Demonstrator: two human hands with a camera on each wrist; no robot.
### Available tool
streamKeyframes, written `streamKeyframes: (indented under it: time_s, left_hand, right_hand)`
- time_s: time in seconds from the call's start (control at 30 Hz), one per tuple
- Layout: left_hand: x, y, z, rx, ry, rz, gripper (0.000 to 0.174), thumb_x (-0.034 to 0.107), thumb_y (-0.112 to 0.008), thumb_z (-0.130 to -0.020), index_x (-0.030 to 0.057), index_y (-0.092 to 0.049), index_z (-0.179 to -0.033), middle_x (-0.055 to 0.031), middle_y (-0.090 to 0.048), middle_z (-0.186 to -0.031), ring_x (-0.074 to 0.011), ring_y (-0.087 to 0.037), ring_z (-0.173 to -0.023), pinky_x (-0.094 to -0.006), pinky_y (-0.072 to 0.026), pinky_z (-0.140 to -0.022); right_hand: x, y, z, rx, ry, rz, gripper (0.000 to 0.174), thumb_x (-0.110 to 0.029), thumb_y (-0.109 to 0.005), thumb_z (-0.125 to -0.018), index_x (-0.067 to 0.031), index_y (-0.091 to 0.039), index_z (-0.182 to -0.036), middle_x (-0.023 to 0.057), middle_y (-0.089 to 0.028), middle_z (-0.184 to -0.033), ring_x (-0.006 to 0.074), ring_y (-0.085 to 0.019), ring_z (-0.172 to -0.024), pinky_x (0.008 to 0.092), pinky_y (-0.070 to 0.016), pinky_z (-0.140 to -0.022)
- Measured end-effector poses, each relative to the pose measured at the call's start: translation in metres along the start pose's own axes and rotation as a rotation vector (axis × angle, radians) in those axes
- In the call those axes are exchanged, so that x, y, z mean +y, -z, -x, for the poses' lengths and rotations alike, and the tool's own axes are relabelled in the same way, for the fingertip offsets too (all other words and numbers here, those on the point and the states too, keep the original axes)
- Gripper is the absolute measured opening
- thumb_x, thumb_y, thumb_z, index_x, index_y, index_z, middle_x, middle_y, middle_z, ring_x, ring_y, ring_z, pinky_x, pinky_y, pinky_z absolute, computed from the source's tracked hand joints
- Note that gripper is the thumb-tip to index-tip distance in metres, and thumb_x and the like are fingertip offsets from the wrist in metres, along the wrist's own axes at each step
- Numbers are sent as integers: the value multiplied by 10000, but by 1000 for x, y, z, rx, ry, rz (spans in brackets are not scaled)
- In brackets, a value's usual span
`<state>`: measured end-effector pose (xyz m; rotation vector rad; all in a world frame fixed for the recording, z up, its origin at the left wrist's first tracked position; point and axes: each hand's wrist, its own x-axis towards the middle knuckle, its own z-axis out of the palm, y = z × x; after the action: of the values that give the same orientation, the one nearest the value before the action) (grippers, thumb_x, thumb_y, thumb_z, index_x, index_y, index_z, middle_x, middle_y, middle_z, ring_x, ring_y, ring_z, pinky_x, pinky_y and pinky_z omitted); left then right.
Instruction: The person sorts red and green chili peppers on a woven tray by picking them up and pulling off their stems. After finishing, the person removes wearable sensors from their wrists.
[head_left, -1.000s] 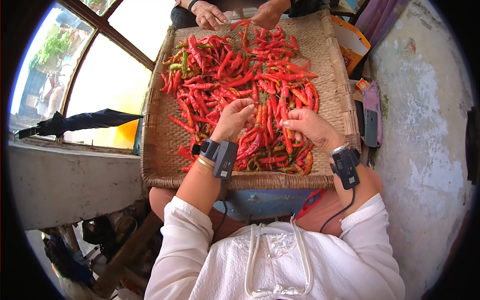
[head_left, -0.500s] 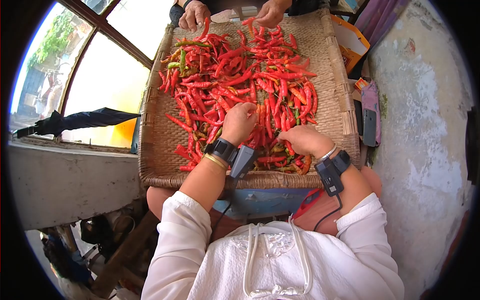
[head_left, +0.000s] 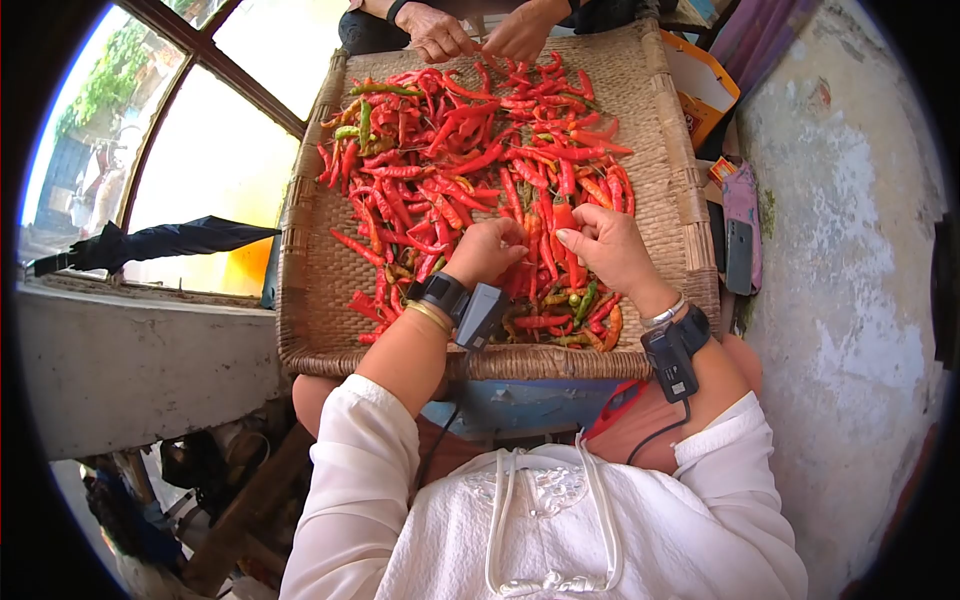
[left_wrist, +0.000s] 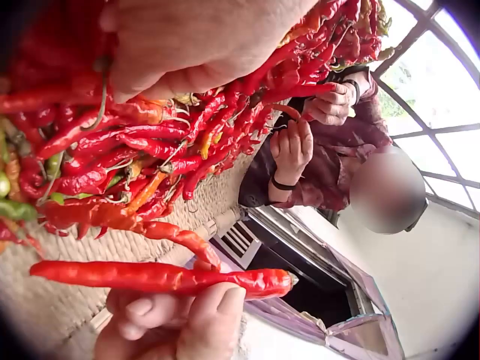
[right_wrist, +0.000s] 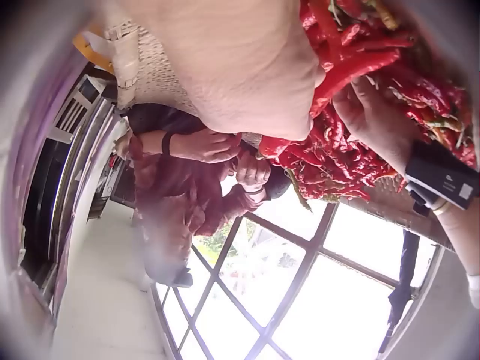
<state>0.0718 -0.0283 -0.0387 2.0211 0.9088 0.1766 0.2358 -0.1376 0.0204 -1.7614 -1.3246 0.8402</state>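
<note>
Red chili peppers [head_left: 400,195] cover much of a woven tray [head_left: 340,358]. My right hand [head_left: 618,255] pinches one long red pepper [left_wrist: 161,277] between thumb and fingers, its stem end pointing away in the left wrist view. To its left, my left hand [head_left: 485,252] is curled low over the pile. Its fingertips [left_wrist: 124,79] close around pepper stems, with blurred red peppers [left_wrist: 56,45] beside them; how many it holds is hidden. Some green peppers [head_left: 584,303] lie near the tray's front edge.
Across the tray, another person's hands [head_left: 435,33] meet over the peppers. A folded dark umbrella [head_left: 190,240] lies by the window at left. A phone [head_left: 740,255] and an orange box [head_left: 700,85] are to the right, beside a wall [head_left: 840,260].
My right hand has lifted from low in the pile and now pinches a long red pepper. My left hand has dropped slightly. The other person's hands have come together.
</note>
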Motion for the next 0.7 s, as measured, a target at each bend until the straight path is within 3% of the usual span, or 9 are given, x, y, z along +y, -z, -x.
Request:
streamKeyframes:
  time_s: [0.03,0.13,0.23,0.37,0.47,0.57,0.63,0.67,0.7]
  left_hand:
    - [1,0,-1,-99,169,233,194,156,-650,-715,33,-575,-846,-46,-607,-710,-150,-576,-643,-292,-469,-591]
    - [2,1,-2,-263,198,379,124,123,-602,-787,49,-590,-886,31,-578,-710,-36,-512,-600,-190,-416,-506]
    - [11,0,2,-145,-31,247,157,122,-600,-786,35,-586,-915,23,-576,-717,-48,-517,-606,-195,-424,-526]
    - [18,-5,6,-213,-59,377,171,123,-594,-789,47,-587,-942,32,-572,-725,-34,-512,-633,-198,-428,-546]
    - [20,-6,8,-173,-84,357,184,116,-597,-768,52,-596,-941,-12,-594,-727,-81,-548,-649,-243,-453,-580]
    - [17,-7,9,-34,-284,-49,229,132,-602,-739,57,-592,-955,-75,-610,-736,-174,-586,-671,-289,-461,-607]
    - [28,1,13,-111,-152,-173,254,154,-599,-708,78,-602,-950,-135,-613,-755,-280,-595,-715,-348,-467,-658]
    - [27,1,13,-111,-152,-170,254,154,-599,-708,78,-602,-950,-135,-613,-755,-280,-595,-715,-348,-467,-658]
    - [27,2,13,-135,-174,-185,240,172,-602,-713,71,-605,-931,-134,-615,-752,-279,-596,-714,-350,-467,-654]
  right_hand:
    - [1,1,-1,-3,1,2,124,-158,-584,-778,-37,-562,-774,-10,-517,-564,49,-463,-483,201,-386,-461]
    - [10,4,-5,-108,-128,-83,181,-183,-597,-764,-5,-567,-764,8,-501,-538,55,-483,-523,248,-390,-453]
    - [8,0,-4,-166,-261,-301,136,-140,-578,-768,-5,-563,-782,-5,-531,-587,53,-495,-548,213,-406,-455]
    - [2,0,-1,-194,-242,-415,112,-109,-555,-771,-10,-556,-823,-1,-548,-631,59,-503,-541,191,-412,-449]
    - [2,2,-3,-230,-269,-367,123,-101,-538,-778,-10,-541,-861,4,-556,-657,56,-500,-517,187,-403,-435]
    - [5,10,-7,-321,-326,-306,123,-111,-536,-788,-17,-536,-868,5,-562,-686,58,-495,-496,184,-398,-432]
    - [11,19,-11,-192,-372,-532,133,-144,-540,-810,-33,-529,-881,7,-570,-701,78,-519,-494,192,-419,-432]
    - [13,23,-13,-115,-281,-974,199,-183,-545,-825,-30,-526,-950,23,-578,-706,96,-562,-563,200,-459,-481]
    - [9,25,-14,-116,-282,-973,199,-183,-545,-825,-30,-526,-950,23,-578,-706,96,-562,-563,200,-459,-481]
